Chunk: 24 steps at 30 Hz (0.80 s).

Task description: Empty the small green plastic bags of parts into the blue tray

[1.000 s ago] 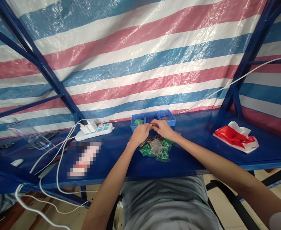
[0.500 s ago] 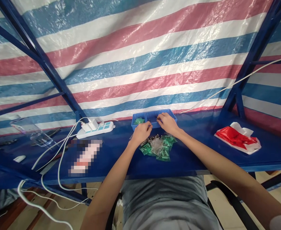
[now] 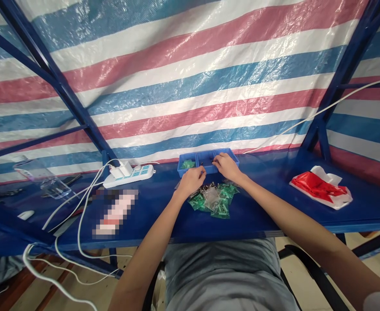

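A blue divided bin (image 3: 187, 154) stands at the back of the table, with green pieces (image 3: 188, 164) in its left compartment. My left hand (image 3: 192, 179) is at the bin's front edge, fingers pinched; whatever is between them is too small to make out. Over the right part of the bin is my right hand (image 3: 226, 166), its fingertips bent together near the inner divider, and what they hold cannot be made out. Between my forearms lies a heap of small clear bags with green parts (image 3: 222, 208). A clear bag (image 3: 212, 196) and small dark and metallic pieces (image 3: 206, 187) lie among them.
A white power strip (image 3: 130, 176) with plugs and trailing cables (image 3: 83, 220) lies to the left. Further left is a clear plastic container (image 3: 55, 186). A red and white plastic bag (image 3: 321, 185) rests at right. Striped sheeting (image 3: 209, 82) hangs behind the table.
Both hands stay almost in place, with only slight finger movement at the bin. The bin and the heap of bags look the same.
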Each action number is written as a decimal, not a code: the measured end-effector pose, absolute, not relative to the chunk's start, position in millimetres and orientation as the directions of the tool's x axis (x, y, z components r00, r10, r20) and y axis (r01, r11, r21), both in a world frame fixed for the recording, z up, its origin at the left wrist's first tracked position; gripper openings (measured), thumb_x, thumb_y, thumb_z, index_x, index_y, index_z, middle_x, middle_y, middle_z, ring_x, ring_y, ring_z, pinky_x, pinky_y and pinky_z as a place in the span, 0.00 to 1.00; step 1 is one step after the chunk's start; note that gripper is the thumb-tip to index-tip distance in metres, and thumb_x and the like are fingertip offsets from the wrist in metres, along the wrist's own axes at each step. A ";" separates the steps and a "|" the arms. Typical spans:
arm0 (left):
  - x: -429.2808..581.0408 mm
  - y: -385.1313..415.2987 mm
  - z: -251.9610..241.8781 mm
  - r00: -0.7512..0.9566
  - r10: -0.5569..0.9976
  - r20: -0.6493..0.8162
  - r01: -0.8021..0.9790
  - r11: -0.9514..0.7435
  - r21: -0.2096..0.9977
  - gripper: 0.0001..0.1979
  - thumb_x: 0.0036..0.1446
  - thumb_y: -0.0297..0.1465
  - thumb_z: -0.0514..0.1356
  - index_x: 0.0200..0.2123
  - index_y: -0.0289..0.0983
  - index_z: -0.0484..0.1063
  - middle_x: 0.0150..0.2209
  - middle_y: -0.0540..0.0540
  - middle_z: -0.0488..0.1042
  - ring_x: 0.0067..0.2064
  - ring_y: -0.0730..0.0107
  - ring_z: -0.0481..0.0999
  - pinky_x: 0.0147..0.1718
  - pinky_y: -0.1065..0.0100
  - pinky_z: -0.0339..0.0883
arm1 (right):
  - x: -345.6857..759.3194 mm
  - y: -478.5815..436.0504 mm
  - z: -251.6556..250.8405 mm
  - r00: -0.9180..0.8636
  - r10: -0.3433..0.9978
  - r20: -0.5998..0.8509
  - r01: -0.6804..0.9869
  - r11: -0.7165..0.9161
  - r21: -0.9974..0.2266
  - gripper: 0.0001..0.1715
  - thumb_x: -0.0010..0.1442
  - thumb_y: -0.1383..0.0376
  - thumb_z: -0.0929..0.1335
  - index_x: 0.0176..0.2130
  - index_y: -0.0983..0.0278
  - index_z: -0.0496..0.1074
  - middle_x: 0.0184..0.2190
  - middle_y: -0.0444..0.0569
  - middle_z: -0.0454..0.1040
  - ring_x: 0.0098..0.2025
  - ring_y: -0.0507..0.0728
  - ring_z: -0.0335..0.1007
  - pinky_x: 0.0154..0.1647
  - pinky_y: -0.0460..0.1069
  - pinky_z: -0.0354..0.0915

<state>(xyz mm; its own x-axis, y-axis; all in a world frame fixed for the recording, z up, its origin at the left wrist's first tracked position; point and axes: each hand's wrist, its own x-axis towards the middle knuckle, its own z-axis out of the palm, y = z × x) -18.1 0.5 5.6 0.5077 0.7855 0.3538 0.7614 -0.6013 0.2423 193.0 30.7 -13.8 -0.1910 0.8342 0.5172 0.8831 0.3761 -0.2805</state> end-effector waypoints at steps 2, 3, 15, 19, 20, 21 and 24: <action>-18.7 1.1 4.7 0.523 0.780 0.342 0.749 -0.613 0.251 0.09 0.64 0.31 0.54 0.40 0.39 0.75 0.36 0.46 0.78 0.35 0.65 0.75 0.30 0.68 0.58 | 191.9 24.8 -10.1 -0.195 0.834 0.517 0.881 0.380 -0.281 0.10 0.69 0.66 0.63 0.44 0.66 0.74 0.43 0.56 0.73 0.51 0.62 0.66 0.50 0.52 0.61; -18.9 1.5 4.1 0.537 0.775 0.332 0.738 -0.623 0.260 0.09 0.64 0.31 0.55 0.40 0.39 0.75 0.35 0.46 0.78 0.35 0.65 0.75 0.30 0.68 0.59 | 191.1 20.6 -7.3 -0.203 0.833 0.515 0.879 0.387 -0.279 0.10 0.69 0.66 0.63 0.44 0.66 0.74 0.43 0.56 0.73 0.51 0.62 0.66 0.50 0.52 0.61; -20.6 7.7 -0.4 0.673 0.703 0.231 0.632 -0.709 0.314 0.11 0.59 0.37 0.62 0.40 0.39 0.81 0.36 0.45 0.78 0.37 0.65 0.75 0.34 0.69 0.65 | 186.7 -15.7 28.4 -0.469 0.882 0.050 0.774 0.438 -0.456 0.09 0.61 0.66 0.68 0.38 0.65 0.79 0.33 0.51 0.80 0.36 0.58 0.75 0.32 0.47 0.60; -20.9 6.6 0.6 0.700 0.677 0.228 0.614 -0.733 0.293 0.10 0.59 0.31 0.59 0.36 0.39 0.82 0.34 0.46 0.78 0.34 0.67 0.74 0.33 0.69 0.63 | 187.9 -12.8 27.0 -0.503 0.864 -0.007 0.744 0.428 -0.513 0.10 0.58 0.64 0.71 0.38 0.66 0.80 0.33 0.50 0.81 0.36 0.58 0.76 0.33 0.46 0.62; -20.9 6.4 0.8 0.700 0.677 0.228 0.614 -0.733 0.292 0.10 0.59 0.30 0.59 0.36 0.39 0.82 0.34 0.46 0.77 0.34 0.68 0.74 0.33 0.69 0.63 | 187.3 -12.0 25.1 -0.502 0.865 -0.004 0.738 0.427 -0.522 0.10 0.57 0.64 0.71 0.39 0.66 0.80 0.33 0.50 0.81 0.36 0.58 0.76 0.33 0.46 0.62; -20.8 6.3 1.0 0.699 0.678 0.228 0.615 -0.732 0.292 0.10 0.59 0.30 0.59 0.35 0.39 0.82 0.34 0.46 0.77 0.34 0.68 0.74 0.32 0.69 0.62 | 186.4 -11.1 22.7 -0.501 0.865 0.003 0.734 0.427 -0.529 0.10 0.56 0.64 0.71 0.38 0.66 0.81 0.33 0.50 0.82 0.36 0.58 0.76 0.33 0.46 0.63; -20.5 6.2 1.8 0.695 0.683 0.223 0.620 -0.727 0.295 0.11 0.58 0.28 0.58 0.34 0.39 0.82 0.35 0.46 0.77 0.34 0.68 0.74 0.32 0.69 0.62 | 182.6 -8.8 14.1 -0.496 0.868 0.029 0.725 0.433 -0.535 0.09 0.55 0.66 0.72 0.38 0.66 0.81 0.33 0.50 0.82 0.35 0.57 0.77 0.33 0.46 0.63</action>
<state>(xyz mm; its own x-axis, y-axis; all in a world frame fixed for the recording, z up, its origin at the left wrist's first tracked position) -20.5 6.2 1.8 0.6953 0.6833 0.2228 0.6198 -0.7270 0.2955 182.6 -8.8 14.1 -0.4962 0.8677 0.0295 0.7253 0.4330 -0.5352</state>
